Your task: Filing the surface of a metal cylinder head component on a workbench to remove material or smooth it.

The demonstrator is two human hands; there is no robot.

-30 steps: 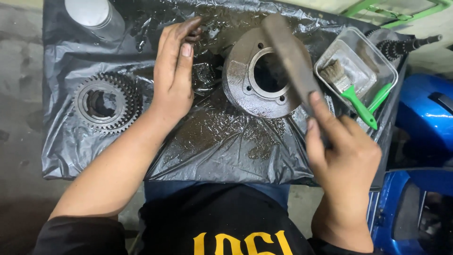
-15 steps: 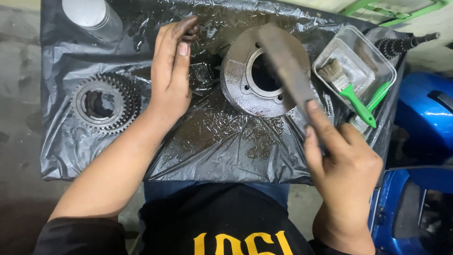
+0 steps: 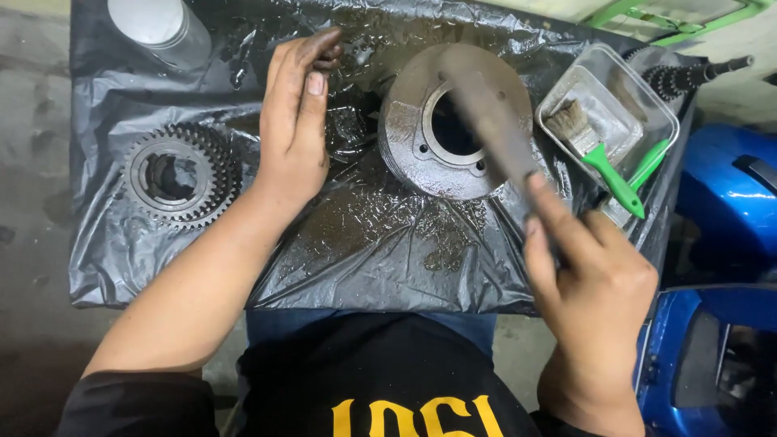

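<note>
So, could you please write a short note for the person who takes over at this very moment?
Left hand: open, flat on the wet black plastic sheet, beside the round metal part.
Right hand: fingers shut on a flat file-like tool, laid across the part's central hole.
Gear wheel lies at the left; green-handled brush rests in the clear tray.
Done: the sheet around the part is wet and grimy.
Left: the part looks still dirty; the gear is not in hand.
</note>
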